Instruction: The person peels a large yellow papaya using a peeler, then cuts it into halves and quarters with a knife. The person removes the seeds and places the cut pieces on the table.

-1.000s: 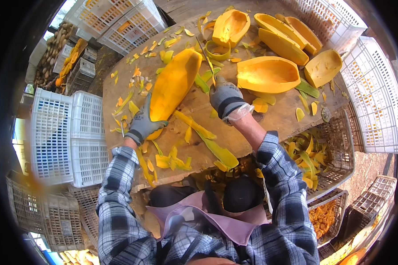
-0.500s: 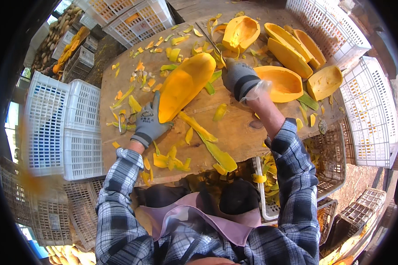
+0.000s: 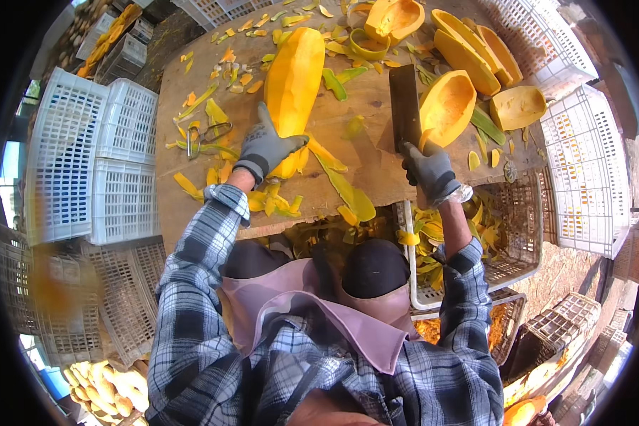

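Note:
A long peeled orange squash [image 3: 295, 74] lies on the wooden table, its narrow axis pointing away from me. My left hand [image 3: 263, 147], in a grey glove, grips its near end, thumb to the right and fingers along the left side. My right hand [image 3: 429, 170], gloved too, is wrapped round the handle of a cleaver [image 3: 405, 105]. The dark broad blade points away from me, over the board between the whole squash and a hollowed squash half [image 3: 448, 106]. A metal peeler [image 3: 192, 144] rests among peelings left of my left hand.
More hollowed halves [image 3: 465, 60] lie at the far right. Peel strips [image 3: 348, 192] are scattered over the table [image 3: 227, 202]. White plastic crates [image 3: 124, 192] stand left, others [image 3: 593, 170] right. Below the right table edge, a crate [image 3: 525, 241] holds peelings.
My right hand has drawn back toward me and the cleaver has come off the table's far part, now upright in view. The squash has turned to point more straight away from me.

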`<state>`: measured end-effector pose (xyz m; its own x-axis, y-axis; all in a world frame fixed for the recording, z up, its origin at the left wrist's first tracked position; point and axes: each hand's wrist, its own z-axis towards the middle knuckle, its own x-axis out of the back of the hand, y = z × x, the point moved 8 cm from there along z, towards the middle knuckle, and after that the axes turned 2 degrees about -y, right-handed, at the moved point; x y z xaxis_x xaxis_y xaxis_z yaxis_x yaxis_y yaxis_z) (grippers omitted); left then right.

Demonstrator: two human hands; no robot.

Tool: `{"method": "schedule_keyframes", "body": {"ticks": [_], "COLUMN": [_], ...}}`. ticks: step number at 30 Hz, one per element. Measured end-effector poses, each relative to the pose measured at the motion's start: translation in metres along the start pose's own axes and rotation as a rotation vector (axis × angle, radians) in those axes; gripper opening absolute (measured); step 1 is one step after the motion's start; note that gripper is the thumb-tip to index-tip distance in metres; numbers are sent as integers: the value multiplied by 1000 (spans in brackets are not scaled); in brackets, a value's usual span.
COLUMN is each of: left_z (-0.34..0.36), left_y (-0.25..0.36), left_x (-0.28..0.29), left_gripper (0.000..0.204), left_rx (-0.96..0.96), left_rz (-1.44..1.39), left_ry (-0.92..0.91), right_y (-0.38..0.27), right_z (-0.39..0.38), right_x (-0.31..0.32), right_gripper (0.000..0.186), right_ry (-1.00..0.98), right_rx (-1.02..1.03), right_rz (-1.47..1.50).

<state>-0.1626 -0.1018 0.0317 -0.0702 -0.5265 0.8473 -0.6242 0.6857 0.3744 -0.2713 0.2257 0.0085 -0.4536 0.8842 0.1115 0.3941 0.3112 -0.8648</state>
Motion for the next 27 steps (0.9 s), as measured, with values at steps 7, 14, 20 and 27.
{"method": "schedule_keyframes", "body": {"ticks": [7, 14, 20, 27], "left_z": [-13, -24, -14, 10], "left_y": [15, 83, 136, 206], "left_x": [-17, 45, -20, -54], "left_gripper": [128, 78, 89, 77], "left_rx": [-14, -628, -1436, -1075], "left_rz": [-158, 775, 1188, 914], "left_ry": [78, 17, 19, -67], "right_y": [9, 11, 34, 21], "right_z": [27, -13, -66, -113], "right_x": [48, 90, 71, 95], "right_gripper": [33, 29, 43, 23], "right_ry": [14, 100, 14, 187], "right_rx": [-47, -29, 88, 281], "right_rz": [-423, -47, -12, 285]}}
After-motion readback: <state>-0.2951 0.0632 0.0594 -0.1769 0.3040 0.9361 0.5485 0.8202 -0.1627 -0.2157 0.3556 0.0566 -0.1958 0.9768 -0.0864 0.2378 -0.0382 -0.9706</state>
